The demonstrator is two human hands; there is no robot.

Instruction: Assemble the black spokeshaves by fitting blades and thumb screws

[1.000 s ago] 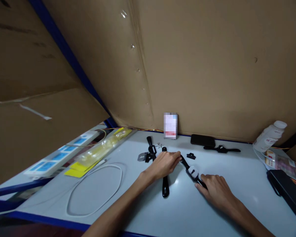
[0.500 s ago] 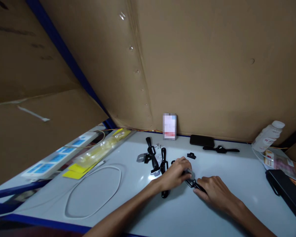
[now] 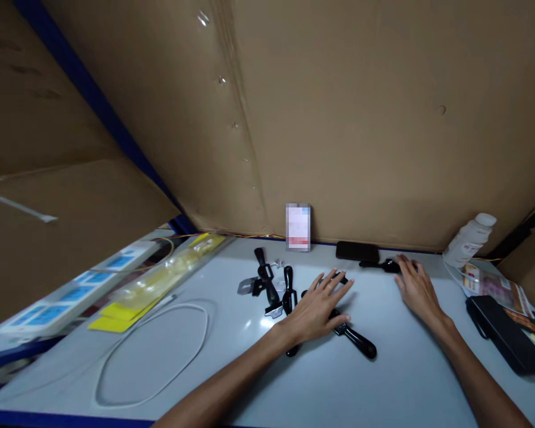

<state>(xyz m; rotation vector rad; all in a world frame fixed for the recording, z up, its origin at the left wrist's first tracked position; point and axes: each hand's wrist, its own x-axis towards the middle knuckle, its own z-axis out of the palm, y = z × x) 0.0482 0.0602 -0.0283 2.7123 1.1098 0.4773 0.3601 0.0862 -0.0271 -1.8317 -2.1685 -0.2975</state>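
The left hand (image 3: pixel 320 306), fingers spread apart, was over a black two-handled tool (image 3: pixel 355 337) lying on the counter (image 3: pixel 405 380). The right hand (image 3: pixel 418 291) had its fingertips at another black tool (image 3: pixel 389 266) beside the dark phone (image 3: pixel 357 251); whether they gripped it could not be told.

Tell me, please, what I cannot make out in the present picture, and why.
All in head view:
- Third tool from left: part of its middle, behind left hand.
- Rightmost tool: right end, and whether it is gripped, behind right hand.
- Upright panel: content, pixelated.
- Silvery bits: too small to count.
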